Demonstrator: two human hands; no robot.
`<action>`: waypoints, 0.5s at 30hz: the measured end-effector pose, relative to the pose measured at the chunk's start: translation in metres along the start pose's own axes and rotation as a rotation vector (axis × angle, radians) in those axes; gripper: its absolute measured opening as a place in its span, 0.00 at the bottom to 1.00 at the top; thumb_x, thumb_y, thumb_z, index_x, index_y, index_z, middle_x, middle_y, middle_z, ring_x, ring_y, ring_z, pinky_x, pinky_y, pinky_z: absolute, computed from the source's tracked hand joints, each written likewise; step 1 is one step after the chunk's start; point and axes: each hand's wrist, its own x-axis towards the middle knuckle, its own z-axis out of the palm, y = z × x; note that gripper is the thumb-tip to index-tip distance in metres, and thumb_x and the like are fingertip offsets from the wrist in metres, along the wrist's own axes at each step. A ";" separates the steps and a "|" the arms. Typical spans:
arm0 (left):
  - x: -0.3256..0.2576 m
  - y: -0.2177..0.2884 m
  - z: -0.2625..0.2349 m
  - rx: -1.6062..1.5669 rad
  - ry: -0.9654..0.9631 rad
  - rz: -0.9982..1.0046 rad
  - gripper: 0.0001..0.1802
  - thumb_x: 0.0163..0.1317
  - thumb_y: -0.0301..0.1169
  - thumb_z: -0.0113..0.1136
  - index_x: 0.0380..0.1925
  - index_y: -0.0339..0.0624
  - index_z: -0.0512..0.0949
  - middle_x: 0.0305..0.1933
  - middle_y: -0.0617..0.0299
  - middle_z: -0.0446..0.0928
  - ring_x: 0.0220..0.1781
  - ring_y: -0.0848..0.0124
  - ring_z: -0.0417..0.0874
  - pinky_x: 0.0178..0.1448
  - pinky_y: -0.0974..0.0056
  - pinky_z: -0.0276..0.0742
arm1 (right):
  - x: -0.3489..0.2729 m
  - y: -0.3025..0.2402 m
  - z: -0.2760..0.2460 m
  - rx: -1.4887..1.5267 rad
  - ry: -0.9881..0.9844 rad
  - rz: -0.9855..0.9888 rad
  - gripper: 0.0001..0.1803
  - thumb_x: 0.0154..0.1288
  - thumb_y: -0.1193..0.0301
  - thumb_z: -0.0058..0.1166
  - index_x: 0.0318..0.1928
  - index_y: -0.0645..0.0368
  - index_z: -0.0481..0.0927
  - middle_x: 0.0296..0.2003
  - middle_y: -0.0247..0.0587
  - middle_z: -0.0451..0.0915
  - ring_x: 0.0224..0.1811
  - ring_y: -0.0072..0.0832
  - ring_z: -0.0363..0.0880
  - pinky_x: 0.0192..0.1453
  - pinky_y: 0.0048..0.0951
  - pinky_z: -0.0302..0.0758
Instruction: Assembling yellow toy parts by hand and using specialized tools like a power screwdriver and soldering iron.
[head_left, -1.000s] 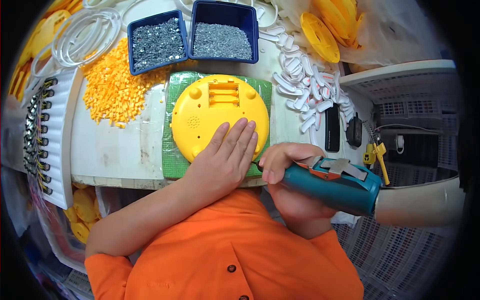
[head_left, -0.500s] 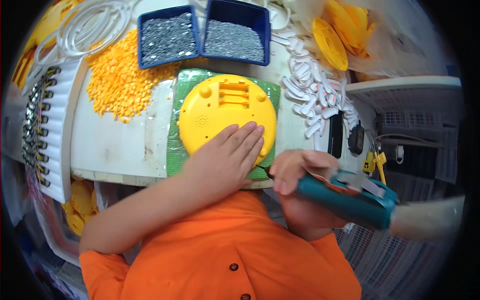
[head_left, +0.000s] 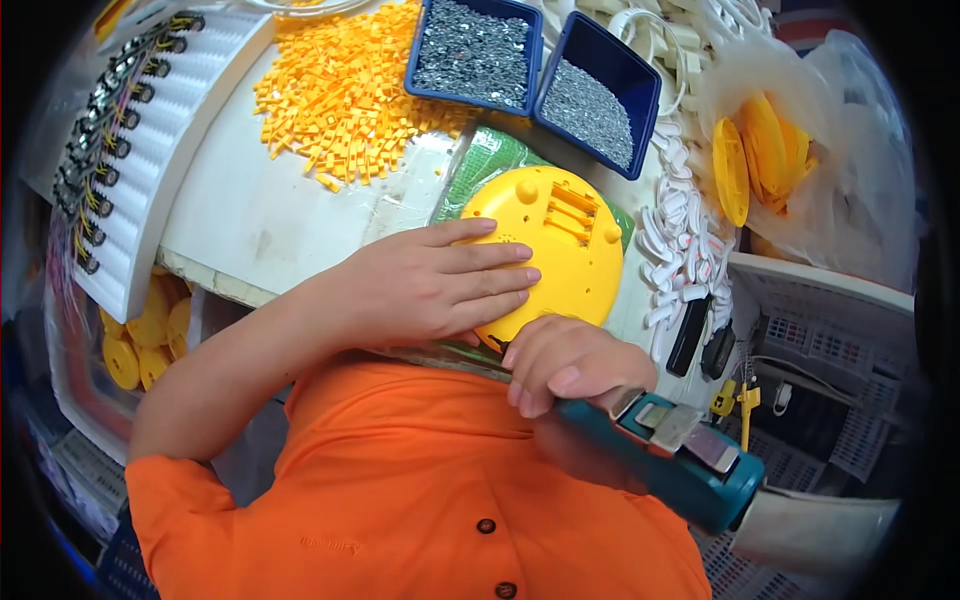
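A round yellow plastic housing (head_left: 575, 270) with an open battery compartment lies on a green mat (head_left: 490, 165) at the table's front. My left hand (head_left: 425, 285) rests flat across its left side, fingers stretched out and holding nothing. A teal electric screwdriver (head_left: 660, 455) is gripped in my right hand (head_left: 580, 365), which is closed round its front end. The tool's dark tip points at the housing's lower left rim. Whether the tip touches the housing I cannot tell.
Two blue bins (head_left: 473, 95) (head_left: 605, 145) of small metal parts stand behind the housing. Small yellow pieces (head_left: 340, 100) are heaped at the back left; white plastic parts (head_left: 685, 235) lie right. A white foam rack (head_left: 195, 140) with wired components stands left; yellow shells (head_left: 770, 150) are bagged at right.
The whole view has tilted and shifted. My left hand has slid from the housing's lower middle to its left side. My right hand has brought the screwdriver tip leftward along the near rim.
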 end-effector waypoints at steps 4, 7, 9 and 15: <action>-0.004 -0.001 0.002 -0.015 -0.005 0.013 0.22 0.65 0.33 0.54 0.59 0.44 0.79 0.67 0.63 0.78 0.72 0.65 0.75 0.78 0.52 0.68 | 0.007 0.001 0.004 -0.013 -0.020 0.012 0.15 0.79 0.59 0.47 0.55 0.54 0.78 0.28 0.41 0.83 0.29 0.38 0.81 0.43 0.43 0.76; -0.002 -0.002 -0.001 -0.034 -0.008 0.005 0.22 0.65 0.33 0.54 0.59 0.43 0.79 0.67 0.63 0.78 0.72 0.65 0.75 0.77 0.52 0.68 | 0.003 0.005 -0.001 -0.053 -0.062 -0.013 0.19 0.79 0.56 0.47 0.58 0.55 0.77 0.29 0.40 0.83 0.30 0.38 0.82 0.45 0.42 0.76; 0.004 0.000 -0.008 -0.052 -0.014 0.008 0.22 0.65 0.33 0.55 0.58 0.43 0.79 0.67 0.63 0.78 0.72 0.64 0.75 0.77 0.52 0.68 | 0.006 -0.008 -0.009 -0.004 -0.047 0.044 0.22 0.79 0.54 0.46 0.60 0.55 0.76 0.28 0.40 0.83 0.30 0.37 0.82 0.45 0.42 0.76; 0.025 0.000 -0.019 0.025 -0.096 0.050 0.30 0.59 0.46 0.67 0.58 0.44 0.78 0.67 0.53 0.78 0.69 0.58 0.78 0.71 0.49 0.72 | 0.058 -0.070 -0.041 0.150 0.365 -0.116 0.54 0.71 0.34 0.43 0.79 0.67 0.51 0.56 0.56 0.79 0.43 0.35 0.78 0.57 0.40 0.74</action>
